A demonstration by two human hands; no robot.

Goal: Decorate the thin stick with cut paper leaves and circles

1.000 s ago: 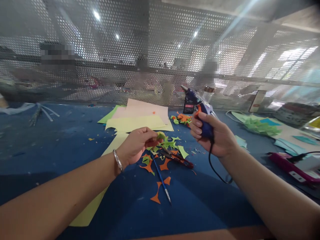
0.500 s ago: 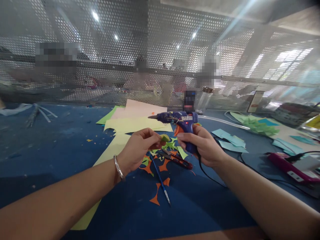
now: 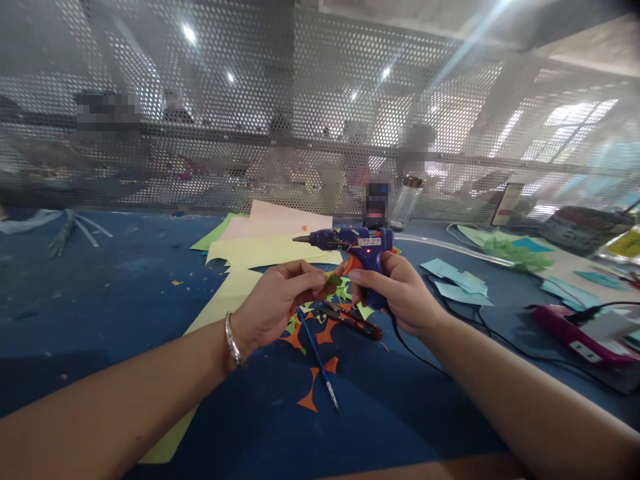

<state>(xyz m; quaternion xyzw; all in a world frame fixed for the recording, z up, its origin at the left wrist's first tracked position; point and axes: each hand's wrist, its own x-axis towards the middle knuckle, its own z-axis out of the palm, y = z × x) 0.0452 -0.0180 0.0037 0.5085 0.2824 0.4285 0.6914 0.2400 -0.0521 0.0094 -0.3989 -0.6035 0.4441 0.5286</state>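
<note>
My right hand (image 3: 400,293) is wrapped round the handle of a blue hot glue gun (image 3: 350,239), whose nozzle points left and whose red light is lit. A clear glue stick (image 3: 455,248) runs out of its back. Between the fingertips of my left hand (image 3: 285,297) is a small green paper piece (image 3: 334,279), close to the orange trigger (image 3: 352,265). Beneath the hands lie scissors (image 3: 353,320) with dark red handles, a thin blue paintbrush (image 3: 320,363) and orange paper scraps (image 3: 307,397).
Yellow paper (image 3: 225,293) and pink paper (image 3: 285,220) lie behind and left. At right are light blue paper pieces (image 3: 463,280), a purple power strip (image 3: 575,337) and black cables. A clear bottle (image 3: 406,203) stands before the perforated metal screen (image 3: 225,153).
My left hand has moved slightly right with the green paper piece, up to the fingers of my right hand. The glue gun has shifted a little left and down.
</note>
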